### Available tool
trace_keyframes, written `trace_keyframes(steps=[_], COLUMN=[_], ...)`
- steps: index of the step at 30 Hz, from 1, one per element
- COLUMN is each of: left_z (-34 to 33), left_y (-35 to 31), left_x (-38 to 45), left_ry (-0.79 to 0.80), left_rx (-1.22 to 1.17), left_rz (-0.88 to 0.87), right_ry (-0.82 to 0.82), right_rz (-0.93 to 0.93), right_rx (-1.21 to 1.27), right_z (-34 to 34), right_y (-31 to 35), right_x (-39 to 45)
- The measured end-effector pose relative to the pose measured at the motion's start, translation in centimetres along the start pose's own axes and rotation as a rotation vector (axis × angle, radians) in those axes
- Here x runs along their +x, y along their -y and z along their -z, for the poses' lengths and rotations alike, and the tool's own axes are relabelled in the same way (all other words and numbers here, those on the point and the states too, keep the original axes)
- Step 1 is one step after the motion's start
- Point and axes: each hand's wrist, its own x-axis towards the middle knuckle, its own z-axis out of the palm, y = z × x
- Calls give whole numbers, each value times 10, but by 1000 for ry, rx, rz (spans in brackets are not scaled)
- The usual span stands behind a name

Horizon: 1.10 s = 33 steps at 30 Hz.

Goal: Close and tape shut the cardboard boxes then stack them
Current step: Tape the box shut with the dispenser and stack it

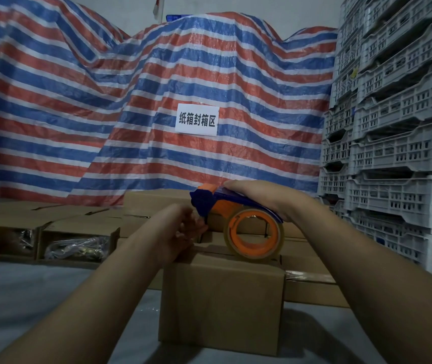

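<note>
head | I judge taping in hand; right hand point(259, 198) grasps dispenser point(225, 206) over box point(222, 298); left hand point(180, 232) pinches at its blade | next: lay tape along seam

Right hand point(259, 198) grips tape dispenser point(238, 219), seemingly above box point(222, 298).

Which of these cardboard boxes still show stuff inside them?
The two open boxes at far left, behind the grey surface: their near sides gape, showing plastic-wrapped contents. The box under the hands and those behind it look closed.
</note>
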Motion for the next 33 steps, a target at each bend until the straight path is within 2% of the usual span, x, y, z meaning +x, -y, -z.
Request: trace_keyframes(steps=[4,8,13,15,19,22,24,28,33], left_z=[2,1,2,5,19,23,25,48,66], left_y=[-1,1,6,8,14,17,15,17,22], left_x=[0,1,6,10,19,20,22,25,23], left_ry=[57,11,-16,-77,-127,-108,-140,-260,-275], left_rx=[-36,-34,-33,-128,-547,-620,-493,111,381], left_rz=[11,-4,-49,-41,26,15,-7,-125,-197], right_ry=[24,32,28,53,122,114,117,125,145], right_rz=[1,2,-23,-66,-138,-104,-79,-32,-96], right_rx=[21,35,-132,-161,-122,-185,-238,-453,-595], right_z=[0,2,9,17,32,33,30,24,11], right_y=[0,-1,4,4,-2,-6,-5,2,14], right_x=[0,2,2,-1,-10,-12,-11,-8,8])
